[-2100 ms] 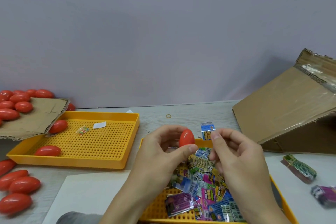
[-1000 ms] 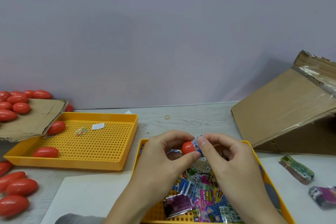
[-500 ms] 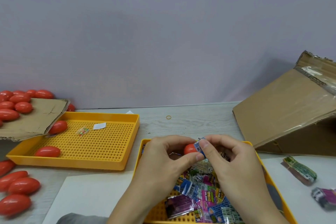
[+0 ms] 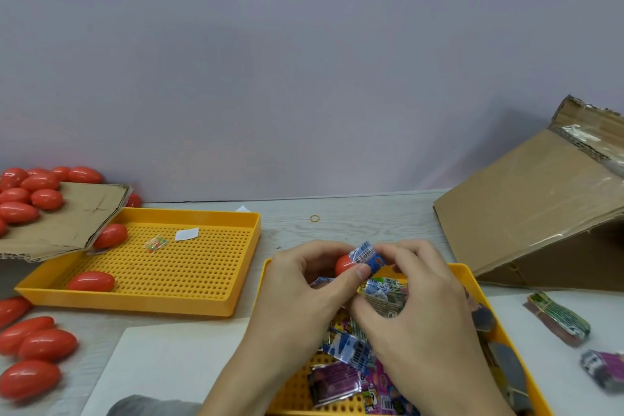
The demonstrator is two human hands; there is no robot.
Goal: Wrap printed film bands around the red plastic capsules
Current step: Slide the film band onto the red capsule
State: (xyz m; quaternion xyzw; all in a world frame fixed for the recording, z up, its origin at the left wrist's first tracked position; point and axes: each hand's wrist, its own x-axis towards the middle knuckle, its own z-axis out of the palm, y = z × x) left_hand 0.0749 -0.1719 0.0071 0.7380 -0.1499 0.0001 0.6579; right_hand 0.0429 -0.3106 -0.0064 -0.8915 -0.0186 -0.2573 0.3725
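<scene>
Left hand [image 4: 304, 284] and right hand [image 4: 415, 294], both over the far end of the near yellow tray [image 4: 479, 284]: one capsule in banding, job largely outstanding.

Left hand grips a red capsule [image 4: 343, 264] by curled fingers and thumb; right hand pinches a blue printed film band [image 4: 366, 255] partly drawn over its end, not yet seated. Loose bands [image 4: 351, 348] fill the near yellow tray below. No finished banded capsule is identifiable. Bare capsules remain: two in the far yellow tray [image 4: 236, 300] left of the near yellow tray, a heap on cardboard [image 4: 67, 226] beyond, more on the surface [image 4: 354, 213] further left.
</scene>
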